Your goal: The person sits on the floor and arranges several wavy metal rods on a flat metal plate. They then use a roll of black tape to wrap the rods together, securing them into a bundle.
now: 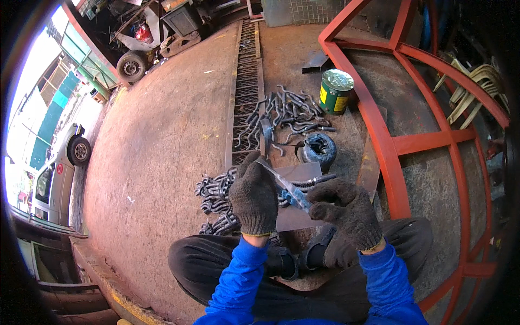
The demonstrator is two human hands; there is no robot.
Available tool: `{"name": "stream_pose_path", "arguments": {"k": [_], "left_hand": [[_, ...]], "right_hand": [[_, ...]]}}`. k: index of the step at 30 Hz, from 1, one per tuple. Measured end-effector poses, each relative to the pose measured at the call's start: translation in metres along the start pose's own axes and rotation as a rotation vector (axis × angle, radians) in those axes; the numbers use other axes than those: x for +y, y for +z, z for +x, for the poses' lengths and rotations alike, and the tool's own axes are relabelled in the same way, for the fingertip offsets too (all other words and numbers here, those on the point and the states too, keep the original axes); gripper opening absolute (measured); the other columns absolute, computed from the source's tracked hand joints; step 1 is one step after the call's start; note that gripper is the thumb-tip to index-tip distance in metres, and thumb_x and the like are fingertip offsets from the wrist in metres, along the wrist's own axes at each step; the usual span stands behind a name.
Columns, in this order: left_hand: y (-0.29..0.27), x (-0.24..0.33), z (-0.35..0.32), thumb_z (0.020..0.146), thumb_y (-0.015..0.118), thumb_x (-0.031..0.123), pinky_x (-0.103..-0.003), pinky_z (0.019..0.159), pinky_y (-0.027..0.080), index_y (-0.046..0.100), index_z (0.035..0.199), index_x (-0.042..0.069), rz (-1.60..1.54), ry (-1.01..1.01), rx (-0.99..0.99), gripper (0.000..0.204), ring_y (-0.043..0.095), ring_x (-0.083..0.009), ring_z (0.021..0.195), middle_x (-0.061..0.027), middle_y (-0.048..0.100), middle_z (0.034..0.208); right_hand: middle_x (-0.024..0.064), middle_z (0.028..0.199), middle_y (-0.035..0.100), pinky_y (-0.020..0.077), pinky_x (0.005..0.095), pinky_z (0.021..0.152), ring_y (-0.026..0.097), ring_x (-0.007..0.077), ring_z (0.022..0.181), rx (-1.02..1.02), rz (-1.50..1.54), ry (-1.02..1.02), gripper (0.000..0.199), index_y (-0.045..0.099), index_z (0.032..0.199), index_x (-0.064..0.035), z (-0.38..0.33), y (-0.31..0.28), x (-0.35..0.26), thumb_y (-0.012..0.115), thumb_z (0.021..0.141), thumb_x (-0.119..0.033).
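In dark knitted gloves, both my hands work over my crossed legs. My left hand is closed on the upper end of a narrow, shiny bluish strip, which looks like plastic. At the strip's lower end, the fingers of my right hand are pinched together. Below the strip lies a flat grey plate, with a threaded rod across it. Beside my left hand is a stack of bent metal rods. Beyond the plate sits a thick roll with bluish wrapping.
Farther out, a loose heap of bent rods lies beside and over a floor grating. A green can stands near a red steel frame on the right. A wheel and a parked vehicle are at left.
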State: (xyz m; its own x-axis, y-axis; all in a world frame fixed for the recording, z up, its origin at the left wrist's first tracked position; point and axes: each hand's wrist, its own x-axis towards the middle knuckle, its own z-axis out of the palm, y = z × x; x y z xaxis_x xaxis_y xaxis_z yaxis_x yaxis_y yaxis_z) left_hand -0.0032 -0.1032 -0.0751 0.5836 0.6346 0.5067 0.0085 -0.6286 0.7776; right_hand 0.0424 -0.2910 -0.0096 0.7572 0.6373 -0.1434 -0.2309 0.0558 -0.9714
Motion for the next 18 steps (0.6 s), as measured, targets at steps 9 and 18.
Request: {"name": "stream_pose_path", "arguments": {"k": [9,18], "left_hand": [[-0.006,0.014,0.004,0.084,0.063,0.004,-0.038,0.079,0.055,0.068,0.096,0.0,0.146,0.071,-0.078,0.014,0.068,-0.0355,0.094,-0.0205,0.067,0.114],[0.001,0.017,0.003,0.081,0.068,0.008,-0.037,0.069,0.056,0.069,0.091,0.004,0.222,0.099,-0.126,0.011,0.07,-0.0344,0.081,-0.0218,0.058,0.131]], "right_hand": [[0.0051,0.097,0.069,0.0544,0.0272,0.079,0.064,0.0098,0.086,-0.13,-0.222,0.083,0.035,0.065,0.115,-0.0002,-0.001,-0.006,-0.001,0.076,0.085,-0.014],[0.0093,0.086,0.063,0.054,0.0331,0.068,0.065,0.0203,0.073,0.296,-0.662,-0.352,0.018,0.064,0.101,-0.0038,-0.002,-0.001,0.006,0.069,0.084,-0.005]]}}
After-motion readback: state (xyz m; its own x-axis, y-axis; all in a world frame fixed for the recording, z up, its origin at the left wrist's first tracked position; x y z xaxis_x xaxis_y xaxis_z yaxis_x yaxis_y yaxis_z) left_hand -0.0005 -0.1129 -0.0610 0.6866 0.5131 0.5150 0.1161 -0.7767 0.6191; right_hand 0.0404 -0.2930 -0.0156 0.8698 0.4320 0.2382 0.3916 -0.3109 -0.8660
